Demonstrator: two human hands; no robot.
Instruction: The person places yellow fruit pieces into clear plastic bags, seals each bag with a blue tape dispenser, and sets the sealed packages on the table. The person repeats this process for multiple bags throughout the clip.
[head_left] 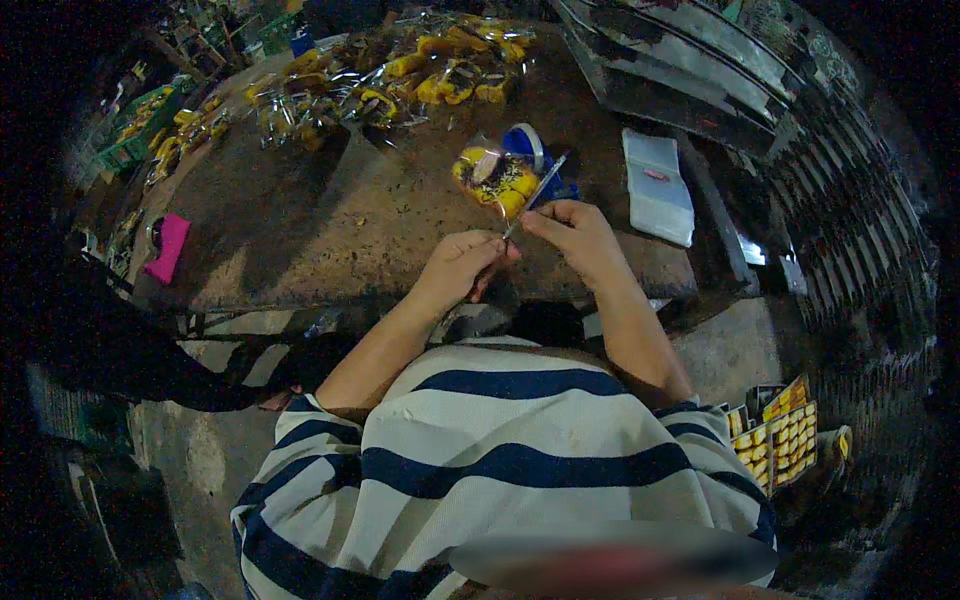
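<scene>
Strip, long axis up-rt, pinched in R fingers, L fingers gripping bag neck.

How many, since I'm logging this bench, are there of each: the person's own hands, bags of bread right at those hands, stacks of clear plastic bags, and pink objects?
Own hands (left hand, right hand): 2
Bag of yellow bread: 1
Stack of clear plastic bags: 1
Pink object, exact kind unclear: 1
Total: 5
</scene>
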